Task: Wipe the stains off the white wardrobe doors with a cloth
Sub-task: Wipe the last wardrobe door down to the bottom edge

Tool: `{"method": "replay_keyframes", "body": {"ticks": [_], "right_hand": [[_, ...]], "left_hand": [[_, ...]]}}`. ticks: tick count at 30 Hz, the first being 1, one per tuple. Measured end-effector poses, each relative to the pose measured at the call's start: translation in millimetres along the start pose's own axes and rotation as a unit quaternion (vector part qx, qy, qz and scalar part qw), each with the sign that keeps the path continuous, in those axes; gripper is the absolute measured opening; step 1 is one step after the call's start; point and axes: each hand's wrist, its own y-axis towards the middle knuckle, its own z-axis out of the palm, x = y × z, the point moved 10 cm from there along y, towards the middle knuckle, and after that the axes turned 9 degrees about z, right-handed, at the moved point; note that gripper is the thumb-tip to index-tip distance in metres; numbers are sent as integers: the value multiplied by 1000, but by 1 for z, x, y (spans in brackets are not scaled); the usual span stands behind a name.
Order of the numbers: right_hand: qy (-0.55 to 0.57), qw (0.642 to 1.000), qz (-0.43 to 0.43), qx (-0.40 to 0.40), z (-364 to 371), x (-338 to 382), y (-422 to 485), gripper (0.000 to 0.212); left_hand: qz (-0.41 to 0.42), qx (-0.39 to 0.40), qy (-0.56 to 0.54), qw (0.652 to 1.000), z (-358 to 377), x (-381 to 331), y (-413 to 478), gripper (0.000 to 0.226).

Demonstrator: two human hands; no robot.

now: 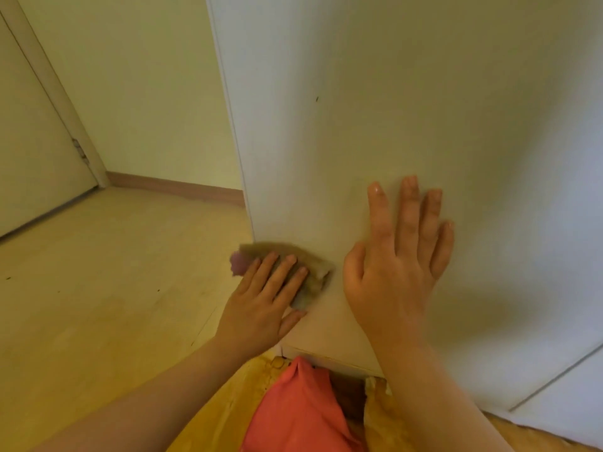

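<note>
Left hand [261,305] presses 1 cloth [316,272] on the white wardrobe door [359,93]; right hand [388,275] lies flat beside it.
Both hands have straight, spread fingers: the left pins the blurred grey-brown cloth low near the door's left edge, and the right holds nothing. 1 small dark mark [316,99] sits higher on the panel. Around them are a pale floor [98,272], brown skirting [176,187], and 1 room door [32,141] with 1 hinge [81,151].

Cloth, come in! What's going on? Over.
Left hand flat, pressing cloth on wardrobe door, low. Right hand flat on door. Dark mark higher up. Nothing blocking.
</note>
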Motion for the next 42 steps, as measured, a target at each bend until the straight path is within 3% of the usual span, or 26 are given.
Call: {"method": "replay_keyframes", "body": {"ticks": [4, 6, 8, 11, 13, 16, 18, 20, 23, 26, 29, 33, 36, 40, 42], "right_hand": [[14, 1000, 11, -10, 2, -1, -1, 61], [11, 1000, -1, -8, 4, -3, -7, 62], [5, 1000, -18, -5, 7, -8, -13, 63], [1, 999, -49, -10, 11, -15, -14, 62], [0, 999, -52, -17, 12, -15, -13, 60], [9, 999, -41, -29, 13, -12, -13, 56], [12, 999, -45, -23, 14, -10, -15, 53], [18, 998, -44, -28, 11, -11, -15, 52], [16, 999, -40, -32, 10, -14, -15, 57], [21, 999, -37, -29, 11, -12, -15, 60], [11, 998, -50, -29, 9, -13, -17, 60], [11, 997, -70, -11, 6, -17, -17, 60], [7, 997, -74, -3, 4, -19, -18, 62], [4, 997, -71, 2, 4, -23, -22, 63], [2, 998, -69, 9, 4, -25, -23, 64]], "left_hand": [[-92, -84, -28, 992, -14, 20, 24, 64], [-83, -40, -32, 995, 10, -2, -1, 54], [-43, 55, -29, 997, 46, -35, -44, 47], [-48, 135, -40, 989, 61, -46, -75, 55], [-75, 83, -51, 992, 38, -35, -48, 62], [-130, -58, -71, 987, -1, -8, 15, 64], [-144, -90, -63, 983, -2, -4, 28, 65], [-149, -65, -65, 985, 16, -18, 4, 60], [-175, 39, -87, 980, 55, -46, -54, 61], [-277, 105, -171, 940, 81, -60, -82, 68], [-422, 65, -272, 862, 86, -70, -84, 87], [-604, -86, -457, 647, 87, -72, -81, 92], [-696, -172, -465, 520, 107, -66, -107, 83], [-794, -201, -504, 274, 135, -82, -137, 41], [-820, -200, -502, 190, 132, -91, -143, 61]]}}
